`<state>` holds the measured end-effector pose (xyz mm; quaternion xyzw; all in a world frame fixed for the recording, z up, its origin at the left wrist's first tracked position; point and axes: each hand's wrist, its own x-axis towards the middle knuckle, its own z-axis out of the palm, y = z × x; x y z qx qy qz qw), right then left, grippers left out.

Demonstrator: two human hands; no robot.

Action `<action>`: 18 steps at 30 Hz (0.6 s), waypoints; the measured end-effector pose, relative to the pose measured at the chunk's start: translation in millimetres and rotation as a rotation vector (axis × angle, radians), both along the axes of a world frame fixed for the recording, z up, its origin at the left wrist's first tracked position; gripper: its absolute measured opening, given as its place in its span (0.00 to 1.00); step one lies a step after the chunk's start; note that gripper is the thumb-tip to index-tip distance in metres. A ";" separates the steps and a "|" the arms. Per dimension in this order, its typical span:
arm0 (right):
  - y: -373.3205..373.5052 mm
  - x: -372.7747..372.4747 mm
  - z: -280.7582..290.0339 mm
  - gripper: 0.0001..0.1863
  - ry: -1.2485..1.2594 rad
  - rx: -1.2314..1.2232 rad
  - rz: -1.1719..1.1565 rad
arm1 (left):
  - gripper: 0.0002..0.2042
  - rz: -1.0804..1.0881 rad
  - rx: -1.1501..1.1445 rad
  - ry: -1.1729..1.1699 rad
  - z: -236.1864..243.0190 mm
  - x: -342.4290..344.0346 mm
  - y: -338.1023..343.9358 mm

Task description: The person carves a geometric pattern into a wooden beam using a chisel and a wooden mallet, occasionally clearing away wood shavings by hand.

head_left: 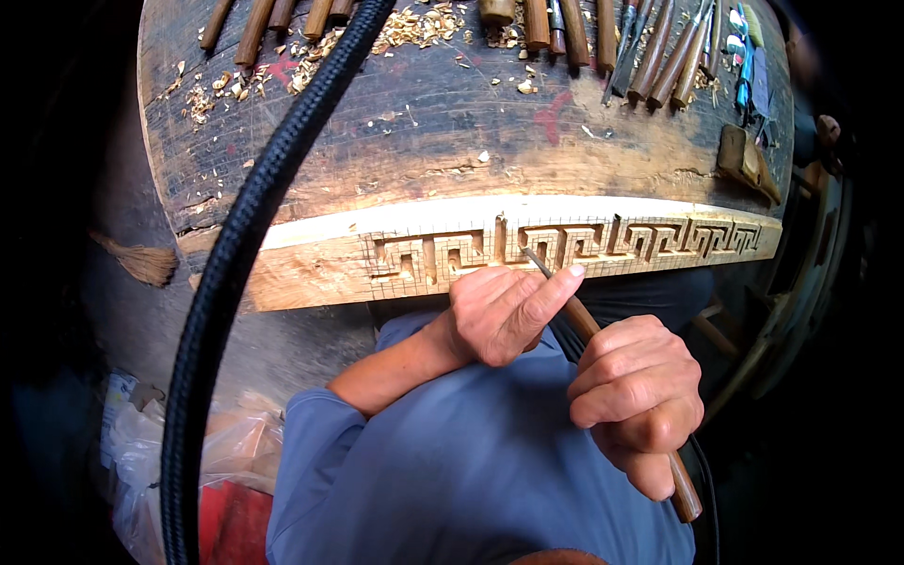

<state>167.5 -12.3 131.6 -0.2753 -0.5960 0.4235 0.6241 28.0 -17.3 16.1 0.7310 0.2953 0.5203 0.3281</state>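
A worn, dark-stained wooden table [424,132] spans the far side, paler toward its near edge. Grey floor [254,363] shows at left, with a straw broom [141,260] and, nearer, clear plastic [240,438]. Wooden furniture [817,259] (only dimly lit) stands at right.

We are losing part of the wooden bench [395,141] and of the carved board's [589,245] left end behind the black braided cable [259,207], which is itself running out past the upper and lower edges. The right hand [640,405] is hiding the middle of the chisel [583,320]; the left hand [499,315] is covering a bit farther up. We are failing to tell whether its small tip is touching wood. The top edge is cutting off several wooden-handled tools [576,36].
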 end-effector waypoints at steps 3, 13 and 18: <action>0.6 -4.8 4.7 0.37 0.003 -0.028 -0.035 | 0.24 -0.028 -0.011 -0.017 -0.1 -3.6 -0.4; 4.2 -15.4 8.7 0.35 -0.025 -0.149 -0.119 | 0.28 0.018 -0.006 -0.080 -3.0 -0.7 1.3; 5.5 -21.2 11.2 0.35 -0.060 -0.196 -0.134 | 0.28 0.017 -0.029 -0.119 -5.1 -0.8 0.3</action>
